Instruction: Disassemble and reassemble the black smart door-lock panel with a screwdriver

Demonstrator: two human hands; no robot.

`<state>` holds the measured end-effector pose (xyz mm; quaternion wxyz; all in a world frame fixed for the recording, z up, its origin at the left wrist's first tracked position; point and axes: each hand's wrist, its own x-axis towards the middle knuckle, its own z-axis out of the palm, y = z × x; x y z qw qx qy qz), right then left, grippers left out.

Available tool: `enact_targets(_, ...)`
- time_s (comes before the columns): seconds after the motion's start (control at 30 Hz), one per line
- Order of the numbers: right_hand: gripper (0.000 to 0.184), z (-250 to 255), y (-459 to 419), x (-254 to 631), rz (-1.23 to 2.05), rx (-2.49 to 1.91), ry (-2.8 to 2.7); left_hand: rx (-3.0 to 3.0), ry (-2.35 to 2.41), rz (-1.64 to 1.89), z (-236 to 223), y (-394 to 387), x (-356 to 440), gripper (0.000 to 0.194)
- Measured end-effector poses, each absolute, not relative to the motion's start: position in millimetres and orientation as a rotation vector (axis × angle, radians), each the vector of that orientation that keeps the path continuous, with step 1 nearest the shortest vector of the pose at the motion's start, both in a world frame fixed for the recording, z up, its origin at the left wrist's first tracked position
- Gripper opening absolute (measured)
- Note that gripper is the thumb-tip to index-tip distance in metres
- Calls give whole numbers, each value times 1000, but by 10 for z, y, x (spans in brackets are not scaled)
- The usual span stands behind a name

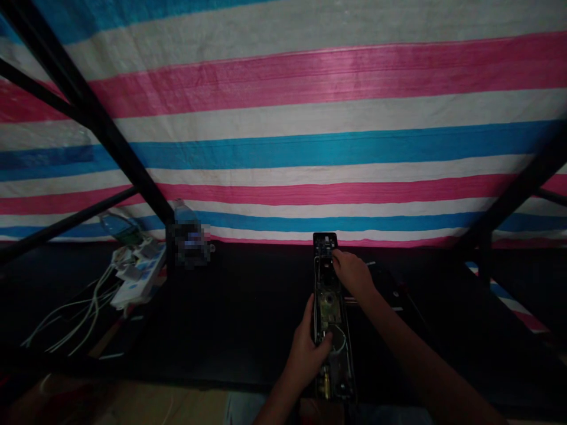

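A long, narrow black housing, which looks like an opened electronic door lock (328, 304), points away from me over the table's front edge. Circuit boards, thin wires and a brass-coloured cylinder (326, 382) show inside it. My left hand (308, 348) grips its left side near the lower half, thumb over the top of the inside. At the far end, my right hand (354, 273) is closed with its fingertips on the upper right part of the housing. Whether a small part is between those fingertips is hidden.
A white power strip (140, 280) with plugs and white cables (95, 301) lies at the left, near a clear bottle (119, 227). Thin tools (390, 307) lie right of the housing on the black table (239, 319). Black metal posts (119, 153) stand before a striped tarp (310, 141).
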<state>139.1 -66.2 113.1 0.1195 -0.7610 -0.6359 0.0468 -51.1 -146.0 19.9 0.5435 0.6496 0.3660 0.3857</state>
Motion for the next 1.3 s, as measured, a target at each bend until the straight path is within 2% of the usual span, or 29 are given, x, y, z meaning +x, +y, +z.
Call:
enact_targets(0.17, 33, 1081, -783, 1474, 242, -2131, -1786, 1551, 889, 899, 233, -1480, -530, 76)
enact_targets(0.3, 47, 924, -1139, 1609, 454, -1893, -1568, 1696, 1029, 903, 246, -1378, -800, 61)
enact_targets(0.47, 48, 702, -1710, 1730, 614, -1793, -1281, 1872, 1340, 1009, 309, -964, -1482, 34)
enact_targets(0.67, 43, 850, -2073, 1678, 908, -1629, -1010, 1708, 1614, 1025, 350, -795, -1772, 46)
enact_targets(0.8, 53, 1058, -2135, 1332, 1178, -1358, -801, 1596, 1363, 938, 481, -1160, -1334, 46)
enact_targets(0.9, 60, 1033, -2166, 951, 1275, -1252, -693, 1567, 1142, 845, 613, -1461, -938, 43)
enact_targets(1.03, 68, 842, -2235, 640, 1318, -1329, -626, 1697, 1083, 934, 671, -1634, -637, 30)
enact_targets(1.13, 64, 758, -2324, 767, 1246, -1452, -637, 1859, 1069, 965, 605, -1640, -604, 22)
enact_targets(1.3, 53, 701, -2712, 1603, 661, -1839, -707, 2082, 1039, 973, 413, -1678, -659, 17)
